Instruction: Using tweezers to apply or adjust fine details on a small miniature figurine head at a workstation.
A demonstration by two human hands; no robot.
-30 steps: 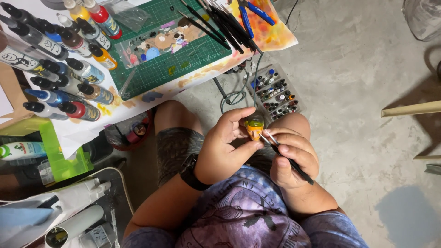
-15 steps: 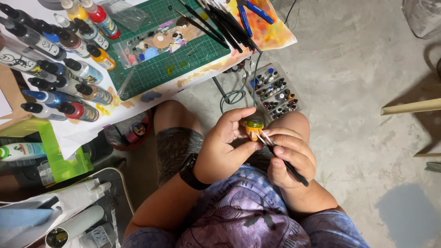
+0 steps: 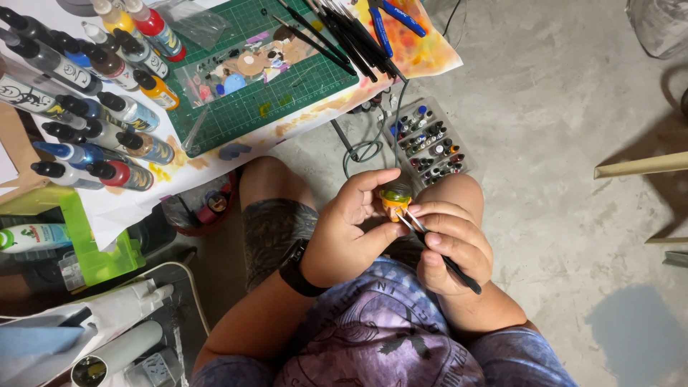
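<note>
Pinching the small orange figure [image 3: 395, 202] in my left hand [image 3: 351, 229], I press my right hand's [image 3: 451, 247] gripped brush [image 3: 438, 251] against it.

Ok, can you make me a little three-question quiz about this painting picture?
1. True or false: the left hand holds a small orange and green figure.
2. What does the right hand hold? A) scissors B) a thin brush C) a bottle
3. What colour is the cutting mat on the table?

Key: 1 true; 2 B, the thin brush; 3 green.
</note>
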